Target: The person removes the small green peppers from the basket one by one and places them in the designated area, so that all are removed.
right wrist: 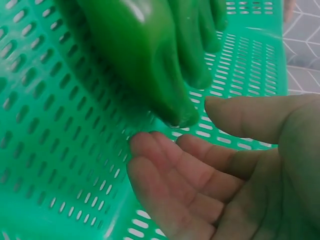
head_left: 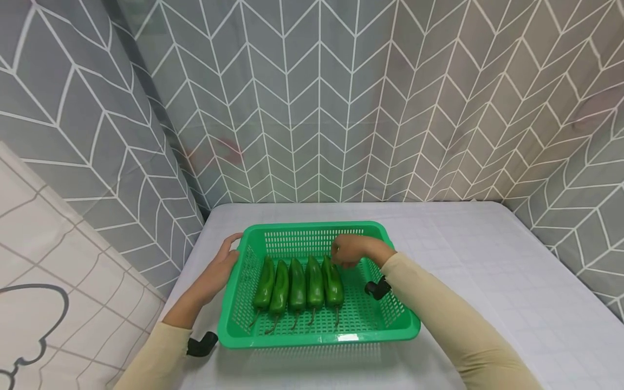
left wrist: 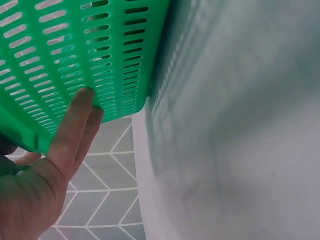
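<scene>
Several long green chili peppers (head_left: 314, 281) lie side by side in a green perforated plastic basket (head_left: 361, 338), stems toward me. My left hand (head_left: 219, 271) holds the basket's left side. In the left wrist view two fingers of that left hand (left wrist: 50, 170) lie along the outer wall below the rim; the thumb is mostly hidden. Inside the basket, my right hand (head_left: 358, 250) is at the far tip of the rightmost pepper (head_left: 333, 281). The right wrist view shows the right hand (right wrist: 225, 175) with thumb and bent fingers apart around that pepper's tip (right wrist: 180, 112), apparently not touching it.
The basket stands on a table with a white cloth (head_left: 453, 260), which extends to the right. Grey chevron-patterned curtains (head_left: 322, 108) hang behind and at the sides. The basket's right part shows bare perforated floor (head_left: 358, 309) beside the peppers.
</scene>
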`<state>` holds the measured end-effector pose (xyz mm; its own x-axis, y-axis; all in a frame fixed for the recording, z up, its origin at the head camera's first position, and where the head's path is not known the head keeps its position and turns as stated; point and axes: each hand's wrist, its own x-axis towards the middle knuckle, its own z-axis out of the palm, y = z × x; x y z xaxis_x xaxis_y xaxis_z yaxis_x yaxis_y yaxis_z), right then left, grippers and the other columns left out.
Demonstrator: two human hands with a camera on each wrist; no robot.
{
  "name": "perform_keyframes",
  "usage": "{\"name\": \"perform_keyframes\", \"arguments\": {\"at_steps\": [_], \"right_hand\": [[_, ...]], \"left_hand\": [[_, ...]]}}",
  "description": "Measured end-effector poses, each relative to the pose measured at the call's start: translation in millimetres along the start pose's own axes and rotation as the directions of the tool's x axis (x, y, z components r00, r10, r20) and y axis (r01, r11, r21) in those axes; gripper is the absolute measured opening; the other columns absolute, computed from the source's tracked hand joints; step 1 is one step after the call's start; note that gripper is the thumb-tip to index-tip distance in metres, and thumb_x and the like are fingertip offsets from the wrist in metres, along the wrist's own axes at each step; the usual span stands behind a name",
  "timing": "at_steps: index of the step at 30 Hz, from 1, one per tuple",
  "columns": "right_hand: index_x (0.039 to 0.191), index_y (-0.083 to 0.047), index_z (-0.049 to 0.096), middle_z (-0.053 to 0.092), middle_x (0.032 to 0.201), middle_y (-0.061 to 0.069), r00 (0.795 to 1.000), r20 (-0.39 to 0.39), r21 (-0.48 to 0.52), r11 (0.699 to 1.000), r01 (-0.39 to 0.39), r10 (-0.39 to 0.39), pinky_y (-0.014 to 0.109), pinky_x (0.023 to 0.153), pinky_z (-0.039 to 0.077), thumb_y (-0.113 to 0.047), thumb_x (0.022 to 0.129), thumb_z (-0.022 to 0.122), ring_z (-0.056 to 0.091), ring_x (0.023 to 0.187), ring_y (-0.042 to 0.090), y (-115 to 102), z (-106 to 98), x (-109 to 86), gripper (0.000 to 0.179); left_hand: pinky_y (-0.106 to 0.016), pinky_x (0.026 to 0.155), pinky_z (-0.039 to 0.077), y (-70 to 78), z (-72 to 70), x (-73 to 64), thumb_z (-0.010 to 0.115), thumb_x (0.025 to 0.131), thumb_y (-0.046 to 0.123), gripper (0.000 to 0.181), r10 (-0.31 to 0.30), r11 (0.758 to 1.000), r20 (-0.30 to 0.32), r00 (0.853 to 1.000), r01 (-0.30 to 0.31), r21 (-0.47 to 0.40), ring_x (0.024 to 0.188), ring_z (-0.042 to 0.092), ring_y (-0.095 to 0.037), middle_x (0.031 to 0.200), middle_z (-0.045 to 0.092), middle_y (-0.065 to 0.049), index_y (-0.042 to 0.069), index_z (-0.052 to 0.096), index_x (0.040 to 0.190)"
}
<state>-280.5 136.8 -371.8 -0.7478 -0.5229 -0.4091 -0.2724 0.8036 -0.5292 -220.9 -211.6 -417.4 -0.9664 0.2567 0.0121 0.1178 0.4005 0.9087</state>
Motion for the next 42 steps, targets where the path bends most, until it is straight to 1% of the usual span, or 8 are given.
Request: {"name": "perform_keyframes", "arguments": {"at_steps": [2,5,9,12,21,26,35,42], "right_hand": [[0.078,-0.003,0.059,0.068,0.082,0.015,1.000,0.009,0.027,1.000,-0.012,0.012,0.037,0.068,0.058,-0.003,0.099,0.060,0.069,0.075,0.026,0.8,1.2,1.0,0.021],[0.079,-0.002,0.062,0.068,0.085,0.016,0.999,0.024,0.056,0.998,-0.036,0.035,0.038,0.071,0.059,-0.002,0.099,0.059,0.071,0.080,0.028,2.6,3.2,2.4,0.020],[0.102,0.003,0.070,0.069,0.089,0.012,0.996,0.047,0.090,0.993,-0.076,0.072,0.037,0.073,0.059,-0.006,0.100,0.059,0.072,0.083,0.027,5.1,6.2,4.2,0.013],[0.107,0.004,0.069,0.070,0.090,0.011,0.994,0.067,0.118,0.989,-0.089,0.081,0.037,0.072,0.059,-0.008,0.100,0.061,0.072,0.082,0.026,6.6,9.3,5.7,0.017],[0.097,0.002,0.069,0.071,0.085,0.013,0.992,0.078,0.201,0.973,-0.109,0.095,0.037,0.070,0.060,-0.009,0.099,0.064,0.072,0.078,0.026,11.2,15.4,11.1,0.012],[0.110,0.004,0.069,0.071,0.089,0.014,0.992,0.081,0.225,0.968,-0.114,0.098,0.037,0.072,0.060,-0.008,0.101,0.061,0.072,0.082,0.027,10.9,13.4,10.6,0.017],[0.134,0.009,0.057,0.069,0.107,0.017,0.990,0.086,0.285,0.950,-0.130,0.110,0.037,0.075,0.059,-0.004,0.101,0.059,0.070,0.091,0.028,11.8,15.9,10.8,0.035],[0.135,0.007,0.057,0.066,0.116,0.020,0.997,0.035,0.198,0.977,-0.075,0.069,0.035,0.073,0.059,-0.005,0.102,0.060,0.071,0.090,0.028,11.6,13.8,11.1,0.035]], "left_hand": [[-0.047,0.095,0.044,-0.2,0.3,1.0,0.022,0.113,0.027,0.051,0.003,1.000,0.000,1.000,-0.003,-0.010,0.097,0.061,-0.023,0.115,0.060,-0.017,0.013,0.010,0.161],[-0.050,0.097,0.043,-0.5,1.0,1.5,0.022,0.113,0.026,0.051,0.006,1.000,-0.002,1.000,-0.006,-0.013,0.100,0.060,-0.024,0.116,0.060,-0.016,0.012,0.011,0.161],[-0.056,0.103,0.036,-0.5,1.3,0.9,0.021,0.113,0.025,0.051,0.002,1.000,-0.010,1.000,-0.002,-0.010,0.107,0.056,-0.024,0.116,0.060,-0.015,0.011,0.010,0.161],[-0.056,0.104,0.035,0.6,1.1,0.2,0.022,0.113,0.024,0.051,-0.006,1.000,-0.013,1.000,0.006,-0.017,0.106,0.058,-0.025,0.115,0.061,-0.016,0.012,0.010,0.161],[-0.054,0.101,0.038,1.8,1.8,-0.4,0.022,0.112,0.022,0.051,-0.007,1.000,-0.008,1.000,0.007,-0.015,0.100,0.060,-0.024,0.112,0.059,-0.015,0.011,0.009,0.161],[-0.049,0.096,0.043,1.4,1.2,1.3,0.022,0.113,0.024,0.051,-0.003,1.000,-0.013,1.000,0.003,-0.009,0.093,0.063,-0.022,0.111,0.061,-0.015,0.011,0.009,0.161],[-0.055,0.101,0.038,1.1,2.4,1.5,0.021,0.113,0.025,0.051,-0.001,1.000,-0.012,1.000,0.001,-0.010,0.095,0.063,-0.023,0.106,0.062,-0.014,0.013,0.010,0.161],[-0.056,0.103,0.036,1.9,2.3,3.2,0.021,0.113,0.026,0.051,-0.012,1.000,-0.010,1.000,0.012,-0.001,0.103,0.059,-0.024,0.109,0.060,-0.014,0.013,0.010,0.161]]}}
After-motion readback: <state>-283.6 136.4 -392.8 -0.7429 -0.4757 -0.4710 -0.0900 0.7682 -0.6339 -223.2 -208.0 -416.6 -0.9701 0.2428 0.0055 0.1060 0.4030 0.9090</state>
